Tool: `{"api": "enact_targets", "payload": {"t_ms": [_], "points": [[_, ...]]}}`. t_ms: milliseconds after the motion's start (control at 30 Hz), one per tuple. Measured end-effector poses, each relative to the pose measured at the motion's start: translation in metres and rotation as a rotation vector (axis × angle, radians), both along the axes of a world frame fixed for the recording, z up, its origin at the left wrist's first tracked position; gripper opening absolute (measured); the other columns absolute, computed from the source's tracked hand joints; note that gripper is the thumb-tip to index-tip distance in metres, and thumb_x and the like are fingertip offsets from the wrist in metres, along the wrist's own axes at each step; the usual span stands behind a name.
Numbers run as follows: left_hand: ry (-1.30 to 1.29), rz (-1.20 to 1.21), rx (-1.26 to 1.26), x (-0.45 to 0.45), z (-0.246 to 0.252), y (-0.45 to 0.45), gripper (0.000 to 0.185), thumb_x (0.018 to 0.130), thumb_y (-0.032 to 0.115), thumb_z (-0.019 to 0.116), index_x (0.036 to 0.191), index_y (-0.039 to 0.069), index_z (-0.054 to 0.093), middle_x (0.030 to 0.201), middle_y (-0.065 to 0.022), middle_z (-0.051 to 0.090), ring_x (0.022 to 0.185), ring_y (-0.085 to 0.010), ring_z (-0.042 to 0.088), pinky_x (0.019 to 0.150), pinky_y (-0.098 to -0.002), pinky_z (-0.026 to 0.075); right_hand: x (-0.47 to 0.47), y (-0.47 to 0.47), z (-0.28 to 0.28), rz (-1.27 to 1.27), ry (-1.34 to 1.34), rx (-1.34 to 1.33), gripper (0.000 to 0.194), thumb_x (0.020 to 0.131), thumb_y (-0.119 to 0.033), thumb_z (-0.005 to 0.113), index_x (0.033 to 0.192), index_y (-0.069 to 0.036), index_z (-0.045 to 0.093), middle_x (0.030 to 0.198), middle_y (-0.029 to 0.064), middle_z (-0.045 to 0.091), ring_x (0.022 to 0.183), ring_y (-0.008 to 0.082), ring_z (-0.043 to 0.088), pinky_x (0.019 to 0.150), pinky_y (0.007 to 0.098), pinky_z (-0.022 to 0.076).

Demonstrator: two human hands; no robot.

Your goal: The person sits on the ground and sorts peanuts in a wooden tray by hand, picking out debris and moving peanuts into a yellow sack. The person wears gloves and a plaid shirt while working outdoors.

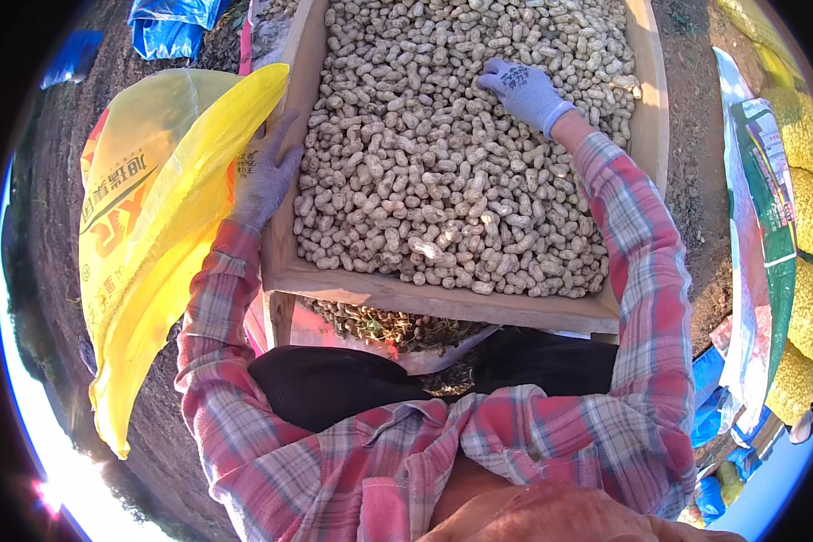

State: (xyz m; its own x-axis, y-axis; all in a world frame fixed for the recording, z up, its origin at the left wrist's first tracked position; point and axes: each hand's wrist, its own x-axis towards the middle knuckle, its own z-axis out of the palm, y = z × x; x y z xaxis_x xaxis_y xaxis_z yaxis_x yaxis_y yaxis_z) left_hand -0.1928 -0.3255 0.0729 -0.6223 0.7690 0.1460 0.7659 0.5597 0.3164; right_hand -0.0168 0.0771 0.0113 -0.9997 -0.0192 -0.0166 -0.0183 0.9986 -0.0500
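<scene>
Unshelled peanuts [447, 156] fill a wooden tray [447, 298] in front of me. My right hand [523, 91], in a light purple knitted glove, rests on the peanuts in the upper right part, fingers pointing left; whether a peanut is between them I cannot tell. My left hand [265, 173], gloved the same way, is at the tray's left side wall. Its thumb is spread toward the peanuts. A yellow plastic sack [169, 196] with printing hangs beside that hand and partly covers its fingers, so the exact hold is hidden.
Below the tray's near edge, stems and peanuts [386, 325] lie on pink and white sheeting. Full yellow mesh sacks [809, 203] stand at the far right, beside a green and white sack [765, 183]. Blue plastic [173, 27] lies at the upper left on bare soil [691, 135].
</scene>
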Motion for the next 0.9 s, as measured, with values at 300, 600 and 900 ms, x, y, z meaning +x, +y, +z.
{"api": "enact_targets", "payload": {"t_ms": [300, 600, 900], "points": [[-0.082, 0.033, -0.024, 0.002, 0.002, -0.007, 0.056, 0.090, 0.013, 0.066, 0.143, 0.018, 0.050, 0.147, -0.0256, 0.042, 0.141, -0.0418, 0.035, 0.115, -0.0458, 0.030, -0.037, -0.052, 0.024, -0.105, -0.105, -0.696, 0.028, 0.088, -0.027, 0.069, 0.110, -0.009, 0.072, 0.107, 0.0073, 0.071, 0.099, 0.0211, 0.068, 0.090, 0.0337, 0.0519], [-0.093, 0.028, -0.001, 0.003, 0.009, 0.000, 0.053, 0.091, 0.023, 0.064, 0.143, 0.020, 0.052, 0.131, -0.0270, 0.057, 0.129, -0.0420, 0.049, 0.109, -0.0481, 0.037, -0.075, -0.088, 0.014, 0.000, -0.397, -0.221, 0.025, 0.087, -0.023, 0.061, 0.105, -0.010, 0.072, 0.103, 0.0134, 0.072, 0.099, 0.0290, 0.068, 0.089, 0.0401, 0.0530], [-0.208, 0.087, -0.046, 0.003, 0.008, -0.003, 0.053, 0.092, 0.019, 0.065, 0.143, 0.022, 0.051, 0.148, -0.0255, 0.043, 0.140, -0.0411, 0.036, 0.115, -0.0470, 0.031, -0.054, -0.034, 0.013, -0.382, -0.152, -0.913, 0.024, 0.095, -0.019, 0.063, 0.112, -0.002, 0.062, 0.092, 0.0029, 0.068, 0.076, 0.0074, 0.062, 0.072, 0.0243, 0.0508]]}}
